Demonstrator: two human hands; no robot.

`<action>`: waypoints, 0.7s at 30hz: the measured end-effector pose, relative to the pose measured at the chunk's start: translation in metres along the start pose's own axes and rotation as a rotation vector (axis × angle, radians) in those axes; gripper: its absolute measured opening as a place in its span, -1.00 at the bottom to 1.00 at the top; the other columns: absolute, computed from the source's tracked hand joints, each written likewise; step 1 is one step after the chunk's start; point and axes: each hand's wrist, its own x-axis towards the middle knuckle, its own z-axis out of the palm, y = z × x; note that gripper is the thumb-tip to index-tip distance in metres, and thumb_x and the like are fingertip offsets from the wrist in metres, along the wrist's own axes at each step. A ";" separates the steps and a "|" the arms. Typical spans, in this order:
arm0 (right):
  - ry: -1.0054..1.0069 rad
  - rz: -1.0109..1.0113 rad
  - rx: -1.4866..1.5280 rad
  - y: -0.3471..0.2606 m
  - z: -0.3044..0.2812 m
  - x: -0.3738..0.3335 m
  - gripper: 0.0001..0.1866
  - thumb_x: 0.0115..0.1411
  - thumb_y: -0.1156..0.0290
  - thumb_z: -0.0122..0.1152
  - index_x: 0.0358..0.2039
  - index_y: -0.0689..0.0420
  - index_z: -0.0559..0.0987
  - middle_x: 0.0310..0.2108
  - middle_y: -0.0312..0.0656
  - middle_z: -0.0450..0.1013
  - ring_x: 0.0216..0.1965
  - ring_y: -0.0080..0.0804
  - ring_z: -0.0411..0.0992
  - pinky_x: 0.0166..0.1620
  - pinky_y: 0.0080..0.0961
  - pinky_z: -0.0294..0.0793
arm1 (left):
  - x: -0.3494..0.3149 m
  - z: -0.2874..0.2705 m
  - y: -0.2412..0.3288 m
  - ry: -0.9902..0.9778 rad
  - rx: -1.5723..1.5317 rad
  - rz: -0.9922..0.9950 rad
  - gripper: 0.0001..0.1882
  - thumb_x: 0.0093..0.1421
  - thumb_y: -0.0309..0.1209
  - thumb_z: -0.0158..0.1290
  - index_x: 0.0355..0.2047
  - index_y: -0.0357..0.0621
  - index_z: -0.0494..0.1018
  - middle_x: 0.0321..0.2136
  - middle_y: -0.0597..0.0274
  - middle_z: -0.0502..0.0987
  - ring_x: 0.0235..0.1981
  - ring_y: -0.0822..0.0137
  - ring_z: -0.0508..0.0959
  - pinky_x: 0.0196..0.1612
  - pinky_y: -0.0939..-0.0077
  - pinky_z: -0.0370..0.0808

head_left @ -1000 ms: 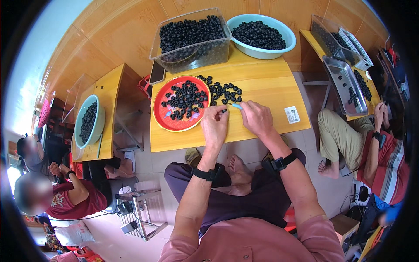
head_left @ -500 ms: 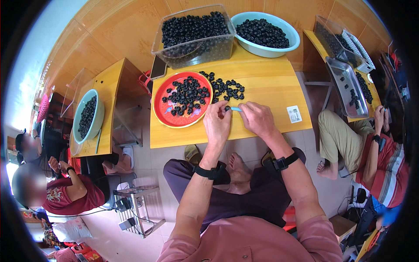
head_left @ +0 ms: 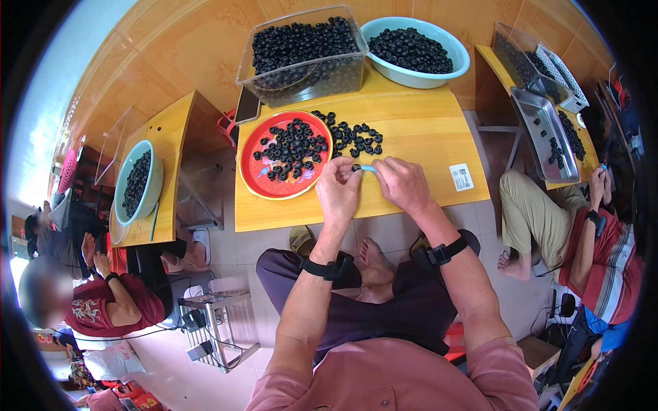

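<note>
My left hand pinches a small round black piece with a hole between thumb and fingertips. In my right hand is a slim tool with a light blue handle; its tip meets the black piece, and any blade is too small to make out. Both hands are over the near part of the yellow table. Just left of them lies a round red tray with a yellow rim, holding many similar black pieces. More loose black pieces lie on the table beyond my hands.
A clear plastic bin and a turquoise basin, both full of black pieces, stand at the back. A phone lies by the bin. A white label is at the right. Co-workers sit at tables on both sides.
My hands have barely shifted, still holding the black piece and the blue tool. The view has moved slightly. The co-worker at the left has changed the position of their hands.
</note>
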 end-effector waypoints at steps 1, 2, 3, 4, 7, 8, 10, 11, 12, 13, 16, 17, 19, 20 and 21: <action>0.000 0.000 0.000 0.000 0.001 0.000 -0.95 0.24 0.44 0.26 -0.33 0.13 0.59 -0.54 -0.18 0.44 -0.46 -0.18 0.54 -0.44 -0.23 0.53 | 0.000 0.000 -0.001 0.000 0.000 0.000 -0.70 0.12 -0.63 0.33 -0.12 -0.26 0.56 -0.35 0.19 0.62 -0.40 0.44 0.60 -0.27 0.53 0.59; -0.002 -0.002 -0.001 0.001 0.001 0.000 -0.95 0.24 0.44 0.26 -0.32 0.13 0.59 -0.54 -0.18 0.44 -0.46 -0.18 0.55 -0.44 -0.22 0.53 | 0.001 0.000 -0.003 -0.003 -0.017 -0.012 -0.69 0.13 -0.62 0.33 -0.11 -0.26 0.55 -0.36 0.20 0.62 -0.39 0.45 0.60 -0.26 0.53 0.59; -0.005 -0.005 -0.003 0.001 0.001 0.000 -0.95 0.24 0.44 0.26 -0.31 0.13 0.60 -0.53 -0.17 0.45 -0.46 -0.18 0.55 -0.44 -0.22 0.53 | 0.001 -0.001 -0.004 -0.006 -0.033 -0.024 -0.69 0.14 -0.62 0.32 -0.10 -0.27 0.54 -0.36 0.21 0.62 -0.39 0.46 0.60 -0.26 0.53 0.59; -0.005 -0.004 -0.003 0.001 0.001 0.000 -0.95 0.24 0.44 0.26 -0.31 0.13 0.60 -0.53 -0.17 0.45 -0.46 -0.18 0.55 -0.44 -0.22 0.53 | 0.001 0.000 -0.004 -0.006 -0.033 -0.025 -0.69 0.14 -0.62 0.32 -0.10 -0.27 0.54 -0.36 0.21 0.62 -0.39 0.46 0.60 -0.26 0.53 0.59; -0.005 0.013 -0.010 0.001 0.000 0.000 -0.93 0.24 0.44 0.25 -0.30 0.14 0.61 -0.51 -0.17 0.47 -0.43 -0.18 0.57 -0.42 -0.22 0.56 | 0.000 -0.001 -0.003 -0.015 -0.091 -0.029 -0.68 0.15 -0.62 0.32 -0.09 -0.26 0.53 -0.34 0.21 0.62 -0.37 0.47 0.61 -0.25 0.55 0.59; -0.013 0.054 -0.045 0.005 0.002 -0.001 -0.92 0.24 0.44 0.24 -0.29 0.15 0.62 -0.50 -0.17 0.49 -0.42 -0.17 0.58 -0.41 -0.22 0.57 | -0.001 -0.002 -0.002 0.003 -0.087 -0.051 -0.67 0.15 -0.62 0.32 -0.08 -0.27 0.52 -0.33 0.21 0.61 -0.36 0.47 0.60 -0.24 0.55 0.59; -0.021 0.094 -0.079 0.006 0.003 -0.002 -0.91 0.24 0.43 0.23 -0.29 0.15 0.62 -0.49 -0.17 0.50 -0.40 -0.17 0.59 -0.39 -0.21 0.59 | -0.002 -0.004 -0.001 0.023 -0.082 -0.073 -0.66 0.16 -0.62 0.32 -0.07 -0.28 0.52 -0.31 0.21 0.61 -0.35 0.48 0.60 -0.23 0.55 0.59; -0.042 0.111 -0.075 0.005 0.003 -0.001 -0.90 0.24 0.43 0.26 -0.26 0.15 0.64 -0.47 -0.15 0.51 -0.39 -0.14 0.59 -0.38 -0.20 0.58 | -0.001 -0.005 -0.001 0.027 -0.086 -0.065 -0.66 0.15 -0.62 0.32 -0.07 -0.29 0.53 -0.29 0.20 0.60 -0.34 0.47 0.61 -0.22 0.55 0.59; -0.063 0.128 -0.071 0.005 0.002 -0.001 -0.87 0.23 0.42 0.29 -0.24 0.15 0.66 -0.44 -0.14 0.52 -0.38 -0.11 0.59 -0.36 -0.19 0.57 | -0.001 -0.006 -0.001 0.032 -0.090 -0.056 -0.66 0.15 -0.62 0.32 -0.06 -0.30 0.54 -0.28 0.19 0.59 -0.33 0.47 0.61 -0.22 0.56 0.59; -0.062 0.126 -0.070 0.004 0.002 0.000 -0.87 0.23 0.42 0.29 -0.24 0.15 0.66 -0.44 -0.14 0.52 -0.38 -0.11 0.59 -0.36 -0.19 0.57 | -0.001 -0.006 -0.001 0.033 -0.090 -0.055 -0.66 0.15 -0.62 0.32 -0.06 -0.30 0.54 -0.28 0.19 0.59 -0.33 0.47 0.61 -0.22 0.56 0.59; -0.058 0.127 -0.078 0.005 0.003 0.000 -0.88 0.23 0.43 0.29 -0.24 0.15 0.66 -0.45 -0.13 0.52 -0.39 -0.11 0.58 -0.36 -0.18 0.57 | -0.001 -0.006 0.000 0.027 -0.030 -0.018 -0.69 0.14 -0.62 0.33 -0.09 -0.29 0.59 -0.28 0.17 0.57 -0.32 0.45 0.61 -0.21 0.56 0.59; -0.048 0.118 -0.088 0.005 0.002 0.000 -0.89 0.23 0.44 0.25 -0.26 0.16 0.64 -0.47 -0.13 0.52 -0.40 -0.12 0.59 -0.37 -0.18 0.59 | -0.002 -0.006 0.002 0.028 0.006 0.021 -0.72 0.13 -0.62 0.32 -0.12 -0.27 0.62 -0.29 0.16 0.56 -0.33 0.43 0.60 -0.21 0.55 0.58; -0.035 0.108 -0.097 0.005 0.002 0.001 -0.90 0.24 0.45 0.22 -0.29 0.18 0.63 -0.48 -0.13 0.52 -0.40 -0.12 0.60 -0.38 -0.18 0.60 | -0.002 -0.007 0.005 0.029 0.042 0.062 -0.74 0.13 -0.62 0.32 -0.15 -0.25 0.64 -0.30 0.16 0.55 -0.34 0.41 0.60 -0.21 0.55 0.58; -0.024 0.109 -0.099 0.005 0.002 0.001 -0.90 0.24 0.45 0.22 -0.29 0.18 0.63 -0.48 -0.13 0.52 -0.41 -0.12 0.60 -0.38 -0.18 0.60 | -0.002 -0.008 0.006 0.033 0.061 0.079 -0.76 0.13 -0.62 0.31 -0.17 -0.24 0.64 -0.30 0.16 0.55 -0.35 0.41 0.59 -0.23 0.54 0.57; -0.012 0.109 -0.101 0.005 0.003 0.001 -0.91 0.23 0.46 0.22 -0.29 0.18 0.63 -0.48 -0.13 0.51 -0.41 -0.12 0.59 -0.39 -0.17 0.60 | -0.002 -0.008 0.007 0.037 0.079 0.096 -0.78 0.13 -0.61 0.31 -0.19 -0.23 0.65 -0.31 0.16 0.54 -0.37 0.40 0.58 -0.24 0.53 0.57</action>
